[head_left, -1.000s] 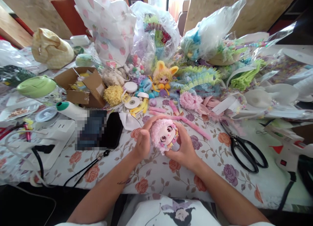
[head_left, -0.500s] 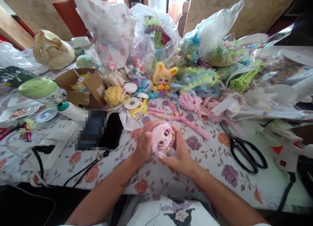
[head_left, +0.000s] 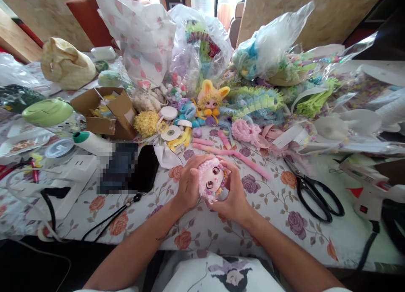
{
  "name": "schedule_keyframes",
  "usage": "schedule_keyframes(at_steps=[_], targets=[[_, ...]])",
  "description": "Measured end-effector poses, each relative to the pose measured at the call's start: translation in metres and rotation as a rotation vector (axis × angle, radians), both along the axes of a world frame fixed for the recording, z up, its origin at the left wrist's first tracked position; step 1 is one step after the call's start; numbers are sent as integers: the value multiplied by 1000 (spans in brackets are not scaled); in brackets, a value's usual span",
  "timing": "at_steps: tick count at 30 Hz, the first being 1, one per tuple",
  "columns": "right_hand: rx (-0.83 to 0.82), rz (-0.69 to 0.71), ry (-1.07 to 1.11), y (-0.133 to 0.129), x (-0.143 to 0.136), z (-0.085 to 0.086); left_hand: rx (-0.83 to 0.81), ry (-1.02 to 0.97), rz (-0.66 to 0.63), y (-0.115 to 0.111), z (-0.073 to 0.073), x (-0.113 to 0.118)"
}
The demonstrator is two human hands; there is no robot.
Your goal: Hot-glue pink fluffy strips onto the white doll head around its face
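Between my two hands is a doll head point(head_left: 211, 179) with pink fluffy hair and large brown eyes, its face tipped sideways and turned up toward me. My left hand point(head_left: 190, 184) wraps the pink hair side. On the other side my right hand point(head_left: 233, 195) curls its fingers and thumb around the edge, where small colourful trim shows. Pink fuzzy stems point(head_left: 234, 154) lie on the flowered cloth just beyond my hands. Farther back sits a finished-looking yellow doll with rabbit ears point(head_left: 211, 99).
Black scissors point(head_left: 318, 195) and a glue gun point(head_left: 367, 186) lie to the right. At left are a black phone point(head_left: 144, 169), a power strip point(head_left: 68, 186) and a cardboard box point(head_left: 109, 115). Plastic bags, yarn and ribbon point(head_left: 171, 133) crowd the back of the flowered tablecloth point(head_left: 202, 229).
The doll head has shifted very slightly to the right and turned a little within my hands. Both hands keep their hold on it.
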State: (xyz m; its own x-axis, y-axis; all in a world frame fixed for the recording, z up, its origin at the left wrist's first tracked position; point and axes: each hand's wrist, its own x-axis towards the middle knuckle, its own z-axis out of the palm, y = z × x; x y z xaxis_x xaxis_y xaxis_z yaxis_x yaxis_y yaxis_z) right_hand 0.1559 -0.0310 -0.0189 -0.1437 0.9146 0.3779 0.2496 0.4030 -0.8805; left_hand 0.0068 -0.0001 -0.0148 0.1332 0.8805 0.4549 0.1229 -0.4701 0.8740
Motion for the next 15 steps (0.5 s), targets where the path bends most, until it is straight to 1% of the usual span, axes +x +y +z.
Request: schedule_keyframes(at_steps=[3, 6, 9, 12, 15], targets=[[-40, -22, -25, -1, 1, 1, -79, -57, -28, 1, 2, 2], [-113, -38, 0, -1, 0, 3, -180, -143, -80, 4, 7, 4], [-136, -29, 37, -1, 0, 4, -231, -164, -74, 8, 14, 5], [-130, -18, 34, -1, 1, 4, -244, -130, -58, 9, 18, 4], [-105, -31, 25, -1, 3, 3, -199, -108, -74, 9, 18, 2]])
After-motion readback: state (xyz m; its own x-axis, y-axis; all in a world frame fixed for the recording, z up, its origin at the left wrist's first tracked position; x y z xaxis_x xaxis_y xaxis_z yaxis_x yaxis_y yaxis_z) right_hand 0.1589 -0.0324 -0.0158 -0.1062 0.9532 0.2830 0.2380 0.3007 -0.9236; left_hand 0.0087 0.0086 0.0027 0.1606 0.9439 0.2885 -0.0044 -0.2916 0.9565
